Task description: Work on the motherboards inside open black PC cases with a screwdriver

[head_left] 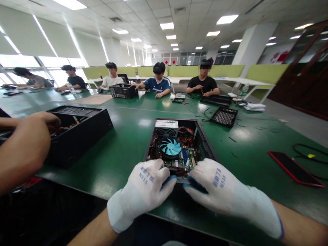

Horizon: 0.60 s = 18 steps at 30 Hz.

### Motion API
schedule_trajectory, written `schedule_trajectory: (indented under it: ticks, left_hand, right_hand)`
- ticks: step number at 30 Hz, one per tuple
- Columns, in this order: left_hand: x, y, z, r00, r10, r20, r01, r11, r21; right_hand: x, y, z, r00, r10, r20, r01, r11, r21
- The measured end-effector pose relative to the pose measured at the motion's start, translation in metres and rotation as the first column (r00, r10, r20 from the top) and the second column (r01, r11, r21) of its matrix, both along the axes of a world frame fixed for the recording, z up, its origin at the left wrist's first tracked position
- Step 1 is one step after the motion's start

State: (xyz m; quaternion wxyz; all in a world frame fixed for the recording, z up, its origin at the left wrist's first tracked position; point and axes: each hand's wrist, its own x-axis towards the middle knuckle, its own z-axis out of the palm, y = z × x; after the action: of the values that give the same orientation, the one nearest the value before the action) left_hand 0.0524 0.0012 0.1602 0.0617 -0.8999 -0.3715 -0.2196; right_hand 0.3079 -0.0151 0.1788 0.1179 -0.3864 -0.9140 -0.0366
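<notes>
In front of me an open black computer case (207,145) lies on the table with its inside facing up. Within it I see a blue-bladed cooling fan (171,147), a power supply (166,124), a green circuit board (190,153) and bundled coloured wires. My left hand (146,186), in a white glove, is closed on the case's near edge, fingers over the rim and thumb outside. Similarly gloved, my right hand (217,184) grips that edge further right. Both sets of fingertips are partly hidden behind the gloves and rim.
On the left, a neighbour's bare arm (25,147) reaches into another black computer case (79,136). A red-edged black panel (296,168) and a black cable lie at right. Several people work across the green table (128,136); a black tray-like part (224,116) lies beyond my case.
</notes>
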Motion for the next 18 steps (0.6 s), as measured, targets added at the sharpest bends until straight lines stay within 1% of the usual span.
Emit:
schedule_trajectory:
  ticks: [2, 5, 8, 10, 12, 14, 16, 18]
  left_hand:
    - [0.0, -0.016, 0.005, 1.0, -0.02, -0.002, 0.02, 0.998, -0.057]
    - [0.0, -0.039, 0.009, 0.998, -0.062, 0.022, 0.064, 0.992, -0.108]
    - [0.001, -0.055, 0.002, 0.995, -0.092, 0.039, 0.094, 0.993, -0.064]
    - [0.001, -0.061, -0.005, 0.994, -0.097, 0.053, 0.098, 0.995, -0.004]
    - [0.002, -0.064, -0.01, 0.993, -0.089, 0.071, 0.087, 0.996, 0.023]
    - [0.003, -0.065, -0.01, 0.994, -0.068, 0.083, 0.067, 0.998, 0.013]
    - [0.004, -0.066, -0.006, 0.995, -0.058, 0.081, 0.059, 0.998, -0.006]
    - [0.004, -0.066, 0.0, 0.996, -0.056, 0.073, 0.058, 0.998, -0.025]
  right_hand:
    - [0.001, -0.014, 0.003, 0.999, 0.017, -0.045, -0.018, 1.0, -0.015]
    - [0.0, -0.037, 0.009, 0.984, 0.066, -0.166, -0.066, 0.998, 0.001]
    - [-0.003, -0.057, 0.017, 0.977, 0.042, -0.208, -0.041, 0.999, 0.012]
    - [-0.004, -0.063, 0.022, 0.981, 0.003, -0.196, -0.005, 1.0, -0.009]
    - [-0.002, -0.058, 0.025, 0.984, 0.034, -0.176, -0.043, 0.998, -0.053]
    - [0.002, -0.043, 0.023, 0.989, 0.091, -0.119, -0.104, 0.989, -0.106]
    - [0.003, -0.021, 0.018, 0.994, 0.105, -0.002, -0.105, 0.99, -0.099]
    - [0.0, 0.004, 0.011, 0.985, 0.063, 0.161, -0.057, 0.997, -0.045]
